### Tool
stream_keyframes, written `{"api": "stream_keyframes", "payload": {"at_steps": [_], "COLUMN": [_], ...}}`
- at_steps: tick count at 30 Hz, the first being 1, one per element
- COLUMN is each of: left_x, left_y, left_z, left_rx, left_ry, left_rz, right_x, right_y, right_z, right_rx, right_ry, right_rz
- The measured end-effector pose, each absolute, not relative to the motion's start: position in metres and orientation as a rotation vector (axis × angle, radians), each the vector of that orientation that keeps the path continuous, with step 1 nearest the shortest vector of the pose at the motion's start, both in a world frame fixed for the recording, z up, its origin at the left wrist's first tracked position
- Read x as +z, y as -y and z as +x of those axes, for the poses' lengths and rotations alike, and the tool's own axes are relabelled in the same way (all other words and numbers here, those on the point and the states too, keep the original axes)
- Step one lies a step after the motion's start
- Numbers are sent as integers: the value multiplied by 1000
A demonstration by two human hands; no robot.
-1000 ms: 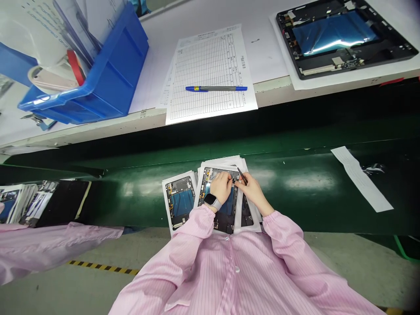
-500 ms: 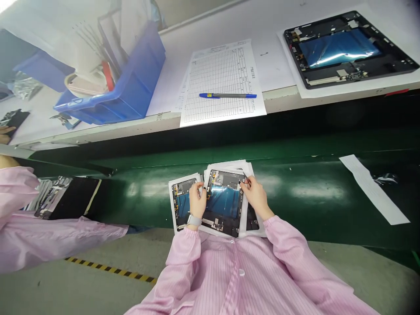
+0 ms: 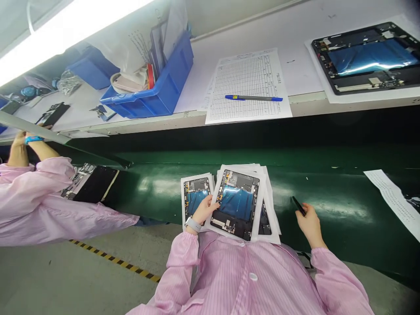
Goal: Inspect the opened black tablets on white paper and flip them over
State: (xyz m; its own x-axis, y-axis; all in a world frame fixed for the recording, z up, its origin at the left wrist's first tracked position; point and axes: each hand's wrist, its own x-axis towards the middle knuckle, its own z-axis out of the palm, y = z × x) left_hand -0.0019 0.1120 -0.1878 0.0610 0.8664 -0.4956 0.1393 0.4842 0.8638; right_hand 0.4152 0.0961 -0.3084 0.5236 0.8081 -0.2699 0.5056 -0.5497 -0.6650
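Green surface [image 3: 337, 192] under tablets [image 3: 236, 202]; pen [image 3: 254, 98] across form [image 3: 246, 81].

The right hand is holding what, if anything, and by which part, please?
The right hand holds a slim black tool by its nearer part; the far end sticks out.

We looked out from the wearer's head, forward and steeply down past the pink striped gown [image 3: 236, 278]. We had the left hand [image 3: 202, 212], right hand [image 3: 308, 223] and opened tablet [image 3: 236, 203] fairly near, below mid-view. The green work surface [image 3: 328, 183] crossed behind them, the white shelf [image 3: 303, 65] lay farther off, slanting up rightward, and our wide view took in the lamp [image 3: 82, 26] and floor [image 3: 59, 280].
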Motion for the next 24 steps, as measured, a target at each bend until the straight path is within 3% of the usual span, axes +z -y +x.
{"api": "stream_keyframes", "payload": {"at_steps": [5,13,18,24], "left_x": [-169,-124,-93,-87], "left_y": [-127,-124,-99,-90], "left_z": [13,27,22,11], "left_rx": [643,795,958,1145], "left_ry": [-1350,-1242,-1183,-1134], "left_rz": [896,743,551,486], "right_x": [-294,-187,-138,-113], "right_y": [-95,-84,-72,-64], "right_z": [396,329,289,273], "right_rx": [747,837,1225,1906], "right_ry": [1226,1209,1080,758], "right_rz": [-2072,-1669,-1484,-1228]}}
